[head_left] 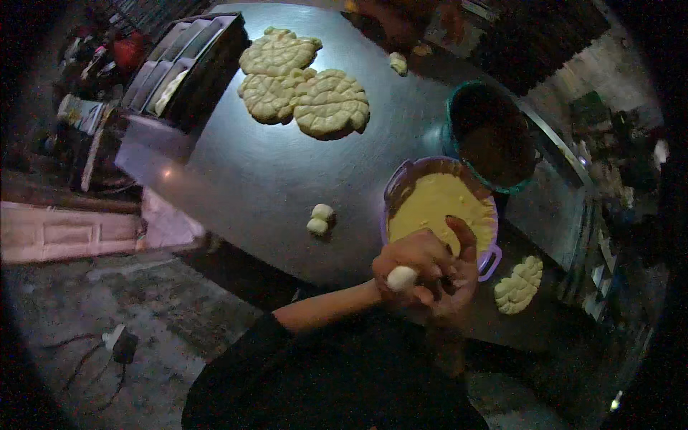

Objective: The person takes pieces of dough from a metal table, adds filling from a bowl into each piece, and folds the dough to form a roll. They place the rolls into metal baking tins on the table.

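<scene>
My left hand (412,259) is closed around a piece of dough, and a smooth pale dough ball (402,279) bulges out of the fist. Close against it is my right hand (459,281), one finger raised and apart, the others partly hidden behind the left hand. Both hands are over the near rim of a purple basin (493,254) that holds a yellow, creamy mass with small lumps. Left of the hands, two small dough balls (319,219) sit touching on the metal table (251,179). To the right lies a flat cluster of dough pieces (519,285).
Farther off lie several flat clusters of dough pieces (331,102). A dark rack of loaf tins (190,68) stands at the far left. Beyond the basin is a teal bucket (450,118). A small dough lump (398,63) lies near the far edge. A corded plug (122,342) is at lower left.
</scene>
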Demonstrator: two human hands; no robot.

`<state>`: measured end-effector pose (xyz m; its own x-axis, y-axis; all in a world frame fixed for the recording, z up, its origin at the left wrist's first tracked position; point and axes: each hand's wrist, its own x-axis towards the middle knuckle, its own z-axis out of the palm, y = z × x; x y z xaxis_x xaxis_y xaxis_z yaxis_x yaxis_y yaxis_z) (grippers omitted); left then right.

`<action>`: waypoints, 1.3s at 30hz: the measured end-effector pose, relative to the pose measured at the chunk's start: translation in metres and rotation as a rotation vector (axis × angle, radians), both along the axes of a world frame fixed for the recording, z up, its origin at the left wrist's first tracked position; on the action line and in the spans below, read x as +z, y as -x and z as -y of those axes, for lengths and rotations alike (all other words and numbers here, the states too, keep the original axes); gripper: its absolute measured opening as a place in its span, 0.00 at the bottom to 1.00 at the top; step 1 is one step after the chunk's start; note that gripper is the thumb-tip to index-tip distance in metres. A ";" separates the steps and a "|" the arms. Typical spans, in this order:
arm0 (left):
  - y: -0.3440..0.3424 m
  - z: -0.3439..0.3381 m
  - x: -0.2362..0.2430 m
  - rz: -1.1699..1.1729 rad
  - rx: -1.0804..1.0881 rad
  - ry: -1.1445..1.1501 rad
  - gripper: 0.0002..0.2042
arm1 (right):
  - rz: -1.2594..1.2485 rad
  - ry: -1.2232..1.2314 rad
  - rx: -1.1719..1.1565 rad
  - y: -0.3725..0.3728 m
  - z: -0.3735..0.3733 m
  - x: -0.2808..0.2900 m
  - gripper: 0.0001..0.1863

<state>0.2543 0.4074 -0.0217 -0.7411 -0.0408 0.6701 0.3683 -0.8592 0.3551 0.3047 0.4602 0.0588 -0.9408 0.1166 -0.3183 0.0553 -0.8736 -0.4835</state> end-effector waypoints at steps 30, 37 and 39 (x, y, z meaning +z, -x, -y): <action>0.128 0.042 -0.029 0.683 -0.492 0.798 0.15 | 0.270 -0.950 0.070 0.158 -0.149 -0.076 0.23; 0.089 0.047 0.026 1.090 -0.920 0.497 0.23 | -0.072 -0.746 -0.164 0.086 -0.047 -0.035 0.32; 0.069 0.040 0.024 1.028 -0.836 0.576 0.23 | -0.143 -0.783 -0.159 0.059 -0.052 -0.044 0.26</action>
